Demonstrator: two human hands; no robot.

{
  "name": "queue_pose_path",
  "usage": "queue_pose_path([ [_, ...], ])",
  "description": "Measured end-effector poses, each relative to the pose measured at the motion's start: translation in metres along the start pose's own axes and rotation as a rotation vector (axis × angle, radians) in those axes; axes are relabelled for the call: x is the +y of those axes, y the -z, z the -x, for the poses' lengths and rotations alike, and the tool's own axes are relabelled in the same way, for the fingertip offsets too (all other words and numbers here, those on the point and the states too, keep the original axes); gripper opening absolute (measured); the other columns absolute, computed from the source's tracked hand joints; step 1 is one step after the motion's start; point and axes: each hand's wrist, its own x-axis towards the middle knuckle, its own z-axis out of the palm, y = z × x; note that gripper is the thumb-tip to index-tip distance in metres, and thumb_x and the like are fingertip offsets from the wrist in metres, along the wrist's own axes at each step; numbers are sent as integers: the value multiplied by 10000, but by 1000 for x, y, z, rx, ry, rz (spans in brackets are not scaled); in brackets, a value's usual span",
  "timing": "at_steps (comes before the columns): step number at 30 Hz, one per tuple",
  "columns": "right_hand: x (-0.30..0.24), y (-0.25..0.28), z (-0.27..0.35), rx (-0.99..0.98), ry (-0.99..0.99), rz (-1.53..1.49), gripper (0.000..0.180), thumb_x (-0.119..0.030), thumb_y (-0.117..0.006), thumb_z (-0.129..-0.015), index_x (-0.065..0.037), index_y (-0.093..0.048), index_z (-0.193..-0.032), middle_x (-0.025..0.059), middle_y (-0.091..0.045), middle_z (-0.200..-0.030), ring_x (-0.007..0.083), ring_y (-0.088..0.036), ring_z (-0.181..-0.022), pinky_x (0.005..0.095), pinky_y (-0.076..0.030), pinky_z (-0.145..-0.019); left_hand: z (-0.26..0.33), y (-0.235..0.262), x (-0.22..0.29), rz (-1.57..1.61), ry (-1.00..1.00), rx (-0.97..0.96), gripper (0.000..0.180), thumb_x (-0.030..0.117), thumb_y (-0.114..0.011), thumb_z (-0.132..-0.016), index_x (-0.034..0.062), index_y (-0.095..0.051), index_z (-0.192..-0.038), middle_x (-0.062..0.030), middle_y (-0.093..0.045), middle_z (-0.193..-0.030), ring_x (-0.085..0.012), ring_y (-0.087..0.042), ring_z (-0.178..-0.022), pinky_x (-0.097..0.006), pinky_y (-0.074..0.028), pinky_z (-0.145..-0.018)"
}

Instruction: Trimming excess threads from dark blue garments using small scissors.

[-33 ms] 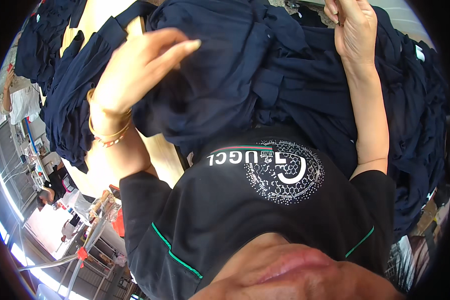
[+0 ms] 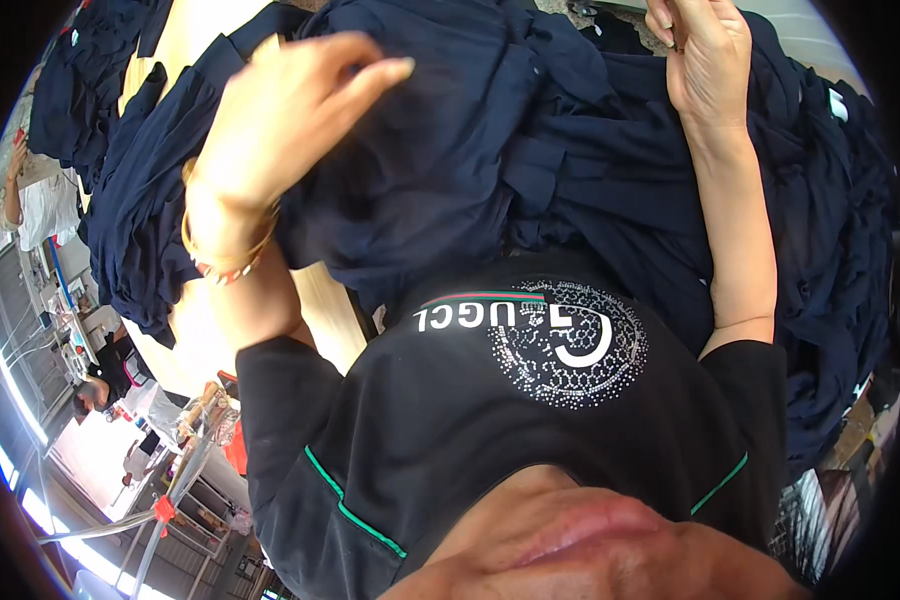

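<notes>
The dark blue cloth [image 2: 420, 190] lies bunched in front of the person's chest, spread over a pale wooden worktop [image 2: 332, 312] that shows bare beside the left forearm. The left hand [image 2: 288, 115] is blurred above the near left part of the cloth, its thumb and fingers parted with nothing seen between them; whether the fingertips brush the fabric cannot be told. The right hand [image 2: 712, 48] is by the far edge of the cloth, fingers curled and partly cut off by the top of the view, so it cannot be told whether they pinch anything.

Good handling here probably rests on letting one hand steady the fabric while the other works it, with light fingertips rather than a full fist, since such soft cloth likely creases and drags easily. The folded flap [image 2: 535, 185] near the middle deserves care, as it could double under if the cloth is pulled askew. The bracelets [image 2: 230, 268] on the left wrist might snag loose folds, so a slightly raised wrist seems wise. The dark heap [image 2: 825, 260] on the right is best left undisturbed, lest its layers tangle
</notes>
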Motion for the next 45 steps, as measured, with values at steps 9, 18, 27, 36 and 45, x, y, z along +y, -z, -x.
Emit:
queue_pose_path([
  [9, 0, -3, 2, -13, -6, -4, 291, -175, -686, -1006, 27, -683, -1216, -37, -619, -811, -2, -454, -560, 153, -314, -469, -227, -83, 30, -314, -375, -101, 280, 215, -653, -918, 48, -757, -1117, -234, -736, -1098, -393, -715, -1024, -462, -559, -904],
  [18, 2, 6, -2, -8, -19, -19, 285, -144, -675, -1010, 29, -680, -1237, -33, -630, -805, -2, -463, -566, 154, -326, -482, -253, -172, -30, -225, 317, -279, 438, 379, -645, -942, 123, -717, -1291, -126, -665, -1364, -312, -641, -1260, -466, -493, -1070],
  [27, 1, 3, 8, 6, 31, 44, 293, -108, -674, -1003, 9, -676, -1272, -57, -621, -835, -12, -440, -595, 157, -308, -527, -167, -42, 15, 1703, -203, -210, 224, 59, -585, -973, -49, -709, -1125, -106, -752, -1009, -167, -709, -914, -285, -564, -848],
  [36, -1, 9, 22, -360, -35, 168, 275, -75, -706, -978, -49, -707, -1252, -31, -700, -957, -25, -420, -615, 172, -274, -534, -32, -46, 40, 1614, -224, 30, 385, 104, -635, -989, -13, -614, -1355, -76, -673, -1297, -148, -604, -1222, -277, -412, -1108],
  [45, 5, -10, 24, -432, -25, 288, 366, 9, -696, -956, 23, -619, -1313, -62, -565, -919, 5, -487, -754, 153, -382, -698, -25, -77, 49, 1610, -150, 255, 460, -1, -719, -918, 26, -494, -1318, -53, -608, -1194, -140, -598, -1099, -267, -494, -974],
])
